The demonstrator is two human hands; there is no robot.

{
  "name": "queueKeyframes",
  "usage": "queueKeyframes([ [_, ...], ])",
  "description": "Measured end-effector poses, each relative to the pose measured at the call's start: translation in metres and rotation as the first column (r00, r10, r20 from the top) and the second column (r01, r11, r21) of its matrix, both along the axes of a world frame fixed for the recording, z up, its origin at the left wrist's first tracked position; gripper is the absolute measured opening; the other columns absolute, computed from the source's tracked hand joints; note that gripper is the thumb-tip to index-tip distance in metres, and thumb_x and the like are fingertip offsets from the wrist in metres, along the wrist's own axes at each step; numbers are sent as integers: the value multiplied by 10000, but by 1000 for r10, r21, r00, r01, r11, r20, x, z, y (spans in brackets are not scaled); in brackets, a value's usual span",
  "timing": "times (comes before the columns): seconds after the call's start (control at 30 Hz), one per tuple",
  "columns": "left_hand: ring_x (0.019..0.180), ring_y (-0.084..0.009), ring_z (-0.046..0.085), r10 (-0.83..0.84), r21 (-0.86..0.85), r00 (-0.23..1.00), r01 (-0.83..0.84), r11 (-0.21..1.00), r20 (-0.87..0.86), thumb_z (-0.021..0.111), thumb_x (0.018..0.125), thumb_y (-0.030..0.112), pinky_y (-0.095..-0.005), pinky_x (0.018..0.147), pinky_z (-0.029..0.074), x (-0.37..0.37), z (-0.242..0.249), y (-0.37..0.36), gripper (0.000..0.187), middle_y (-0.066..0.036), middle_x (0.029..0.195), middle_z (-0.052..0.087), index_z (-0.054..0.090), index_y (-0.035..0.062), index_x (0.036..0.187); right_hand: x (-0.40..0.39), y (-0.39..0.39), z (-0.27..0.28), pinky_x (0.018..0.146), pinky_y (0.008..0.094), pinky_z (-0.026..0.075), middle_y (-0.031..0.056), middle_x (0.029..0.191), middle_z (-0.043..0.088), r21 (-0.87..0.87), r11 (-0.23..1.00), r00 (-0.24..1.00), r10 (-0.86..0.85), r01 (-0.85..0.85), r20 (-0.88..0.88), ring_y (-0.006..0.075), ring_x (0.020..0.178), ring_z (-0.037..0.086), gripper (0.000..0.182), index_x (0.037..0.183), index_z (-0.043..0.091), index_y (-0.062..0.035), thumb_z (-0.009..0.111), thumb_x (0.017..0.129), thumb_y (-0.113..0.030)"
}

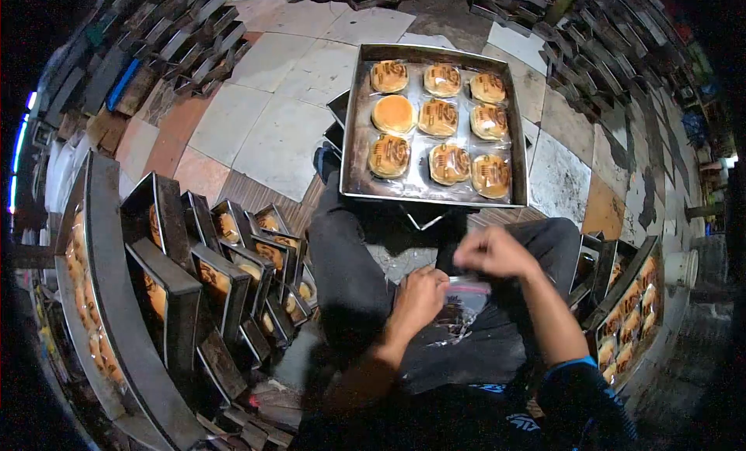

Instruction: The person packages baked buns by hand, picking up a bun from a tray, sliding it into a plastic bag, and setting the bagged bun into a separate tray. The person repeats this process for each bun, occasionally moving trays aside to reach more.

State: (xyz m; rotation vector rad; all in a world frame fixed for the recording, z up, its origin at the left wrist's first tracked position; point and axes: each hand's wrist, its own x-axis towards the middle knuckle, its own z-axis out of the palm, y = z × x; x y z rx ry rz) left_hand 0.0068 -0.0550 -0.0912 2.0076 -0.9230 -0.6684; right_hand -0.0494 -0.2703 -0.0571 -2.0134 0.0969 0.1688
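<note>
My left hand [422, 294] is closed in a pinch at the edge of a clear plastic bag [468, 297] with a pinkish strip, lying over my lap. My right hand [495, 253] is raised just above and to the right of it, fingers curled and slightly blurred; anything inside them is hidden. Beyond both hands, a square metal tray [432, 195] holds several round golden buns in rows. Most are in clear printed wrappers, such as the wrapped bun [449, 164]. One bare bun [394, 114] at the tray's left side shows a plain browned top.
Metal trays with wrapped buns [214, 277] are stacked at odd angles on my left. Another bun-filled tray [628, 319] leans at my right, near a pale bucket [682, 269]. More dark trays [198, 43] pile up at the back of the tiled floor [268, 128].
</note>
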Motion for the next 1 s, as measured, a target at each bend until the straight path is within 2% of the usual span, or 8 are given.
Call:
queueKeyframes([
  [0.2,718,-405,632,17,93,990,-30,995,137,622,913,209,-470,647,497,-9,3,-7,215,-192,795,659,669,23,815,-59,38,6,752,366,513,132,850,682,-92,973,968,-223,213,-119,276,776,661,250,991,665,-16,742,796,-152],
  [0.3,625,-343,630,132,-208,984,-104,973,122,690,881,232,-411,572,470,-8,12,-10,222,-161,708,644,687,16,832,-58,40,9,868,393,474,186,1112,511,-139,949,941,-245,281,232,338,1014,536,527,1235,507,-48,748,791,-198],
  [0.47,683,-159,602,70,-116,982,-91,989,-175,862,701,280,-339,664,508,-2,41,-8,435,-72,780,663,695,29,1015,-50,15,34,848,414,484,157,1073,539,-411,906,950,40,96,311,329,990,575,163,900,656,-25,730,784,-112],
  [0.6,949,-186,629,-51,-210,997,40,977,-50,780,807,224,-319,857,494,31,15,8,407,-105,998,673,652,7,1126,-27,14,75,648,313,504,104,796,616,-122,800,675,-400,587,620,239,699,628,62,876,639,10,669,823,0],
  [0.73,798,-113,598,125,-334,459,-783,525,-879,625,948,120,-276,734,500,51,52,7,136,-39,944,653,658,9,1018,11,50,80,593,260,503,66,773,642,481,682,538,-731,551,420,115,643,606,63,956,592,12,541,959,-24],
  [0.87,675,-69,496,480,-424,492,-871,249,-727,655,926,121,-189,592,397,87,26,33,135,-1,830,592,645,3,991,63,80,73,648,306,513,138,786,673,111,920,497,-302,376,814,240,653,636,116,945,585,25,613,846,79],
  [0.97,698,-122,553,514,-196,174,-981,13,-840,655,908,67,-263,619,459,109,-8,67,147,-94,885,634,626,-26,1017,127,69,62,707,331,499,185,867,675,-58,885,783,-375,461,495,287,774,668,197,995,643,50,557,948,-121],
  [1.0,813,-170,573,679,-169,278,-960,223,-679,597,945,120,-325,733,478,113,-26,82,219,-117,988,611,594,-17,1115,162,51,46,769,384,502,215,959,675,-16,901,863,-409,433,296,336,884,668,363,1055,644,52,510,985,-278],
])
